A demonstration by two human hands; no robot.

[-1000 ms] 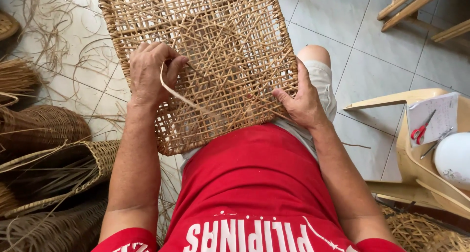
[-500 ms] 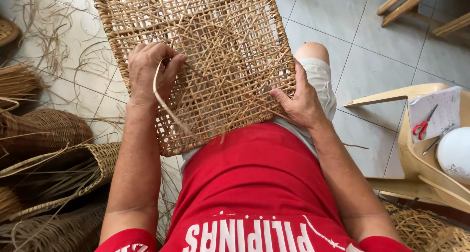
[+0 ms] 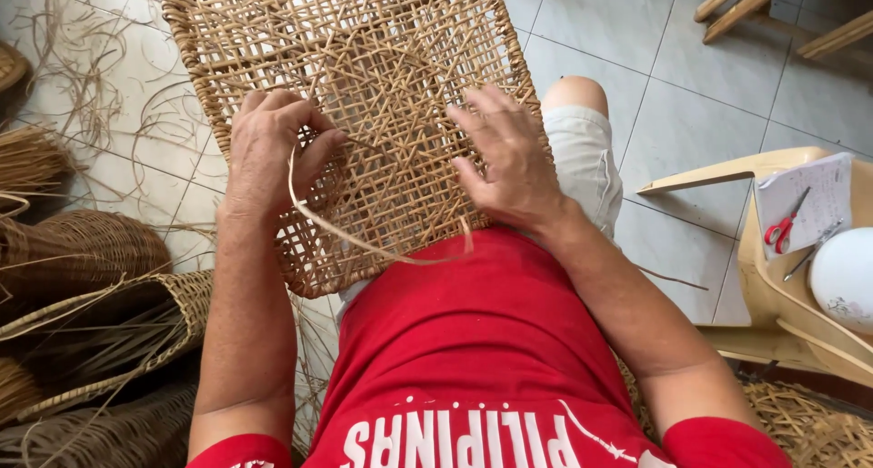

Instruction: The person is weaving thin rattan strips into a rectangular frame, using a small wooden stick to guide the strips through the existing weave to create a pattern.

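One woven rattan panel (image 3: 364, 113) lies across the seated person's lap, tilted up toward the tiled floor (image 3: 655, 77), its long axis running away from the body. It looks light and springy, stiff at the bound rim and open in the weave; the edges seem the safest hold. The left hand (image 3: 268, 145) pinches a loose cane strip (image 3: 364, 241) that curls toward the red shirt (image 3: 473, 341). The right hand (image 3: 509, 159) rests open and flat on the weave. Baskets (image 3: 82, 250), probably unfinished, sit at left.

Tan open-lattice woven panel (image 3: 364, 95), red shirt (image 3: 473, 341), red-handled scissors (image 3: 784, 227), pale grey floor tiles (image 3: 655, 59)
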